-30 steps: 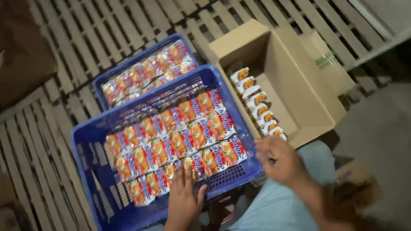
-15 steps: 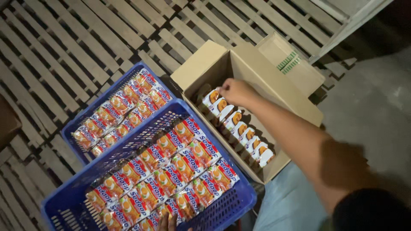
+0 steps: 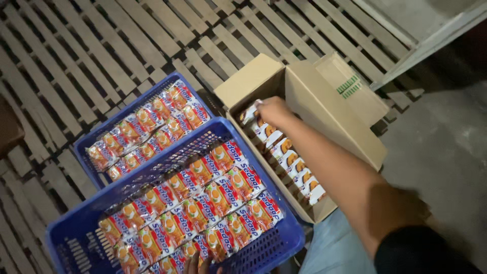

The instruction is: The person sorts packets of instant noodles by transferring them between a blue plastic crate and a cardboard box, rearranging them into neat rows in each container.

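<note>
My right hand (image 3: 274, 111) has settled deeper into the cardboard box (image 3: 324, 109), fingers closing on the far-end noodle packet (image 3: 249, 114) of the upright row. Beside it, the near blue crate (image 3: 76, 233) is nearly full; my left hand (image 3: 200, 264) barely shows at the crate's near edge, and I cannot tell its grip.

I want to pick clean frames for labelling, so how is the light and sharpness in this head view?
Head view: dim, with a dark right edge; the forearm and right hand over the box are soft with motion blur; packets in the near crate show glossy glare; the left hand is cut off at the bottom edge.
</note>
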